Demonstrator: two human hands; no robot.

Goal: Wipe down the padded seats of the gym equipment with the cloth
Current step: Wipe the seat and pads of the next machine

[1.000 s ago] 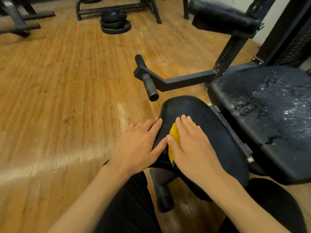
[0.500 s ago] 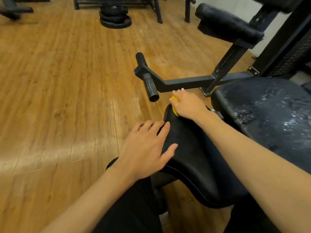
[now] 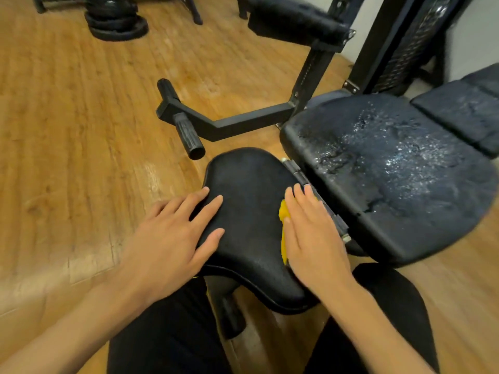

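Small black padded seat (image 3: pixel 251 220): sits in front of the person, between the knees, surface dull and finely speckled.

Left hand (image 3: pixel 172 238): lies flat on the seat's 9 o'clock edge. The fingers are straight and spread and grip nothing; the fingertips reach onto the pad.

Right hand (image 3: pixel 313 236): lies flat at the seat's 3 o'clock edge, beside the metal hinge. The fingers are straight and close together, pressing the yellow cloth (image 3: pixel 283 240) against the pad. No finger curls round the cloth. Most of the cloth is hidden under the palm, and only a strip shows along the thumb side.

Larger worn pad (image 3: pixel 391 171): stands at 2 o'clock from the seat, just beside it. Its covering is cracked and shows glinting wet-looking patches.

Black handle bar (image 3: pixel 189 136): stands at 11 o'clock from the seat, clear of it.

Weight plates (image 3: pixel 116 22): stacked on the wooden floor (image 3: pixel 67 130), well apart at 11 o'clock.
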